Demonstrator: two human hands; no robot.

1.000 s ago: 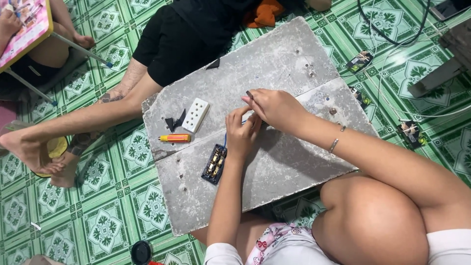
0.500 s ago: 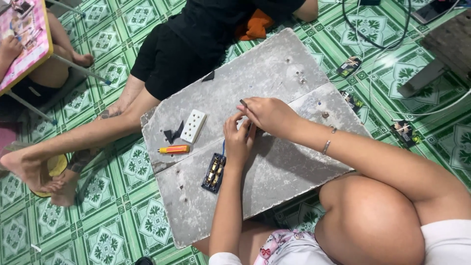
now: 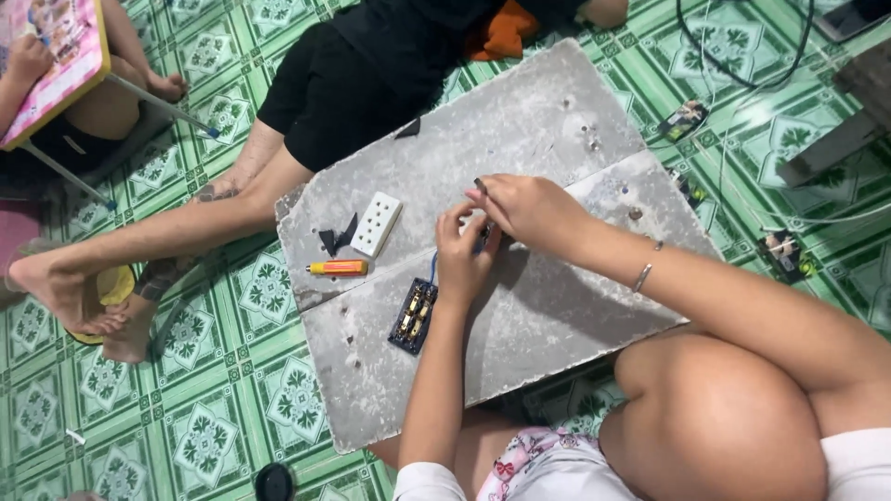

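Your left hand point(image 3: 461, 255) and your right hand point(image 3: 524, 206) are close together, touching each other over the grey board point(image 3: 520, 306) that lies on the green tiled floor point(image 3: 213, 408). Your left hand is curled, and its fingers pinch a thin blue wire point(image 3: 432, 267). The wire runs down from that hand to the dark switch block point(image 3: 413, 316), which lies on the board just below your left hand. The block is black with little gold parts showing on top.

Your right hand is also bent and mostly shut. Its fingertips point(image 3: 477, 192) hold something small and dark, but it is too tiny to tell what it is. A thin bracelet point(image 3: 643, 276) sits on your right wrist.

To the left of your hands, near but not touching them, lies a white socket plate point(image 3: 377, 224) with small holes in it. Just below the plate is an orange and yellow tester pen point(image 3: 338, 268), lying flat. Beside the plate are some small black pieces point(image 3: 336, 237).

Past the board, above your hands, another person in black shorts point(image 3: 334, 93) sits on the floor, with a bare leg stretched out to the left. Far to the right of your hands, black cables point(image 3: 733, 79) lie on the floor.
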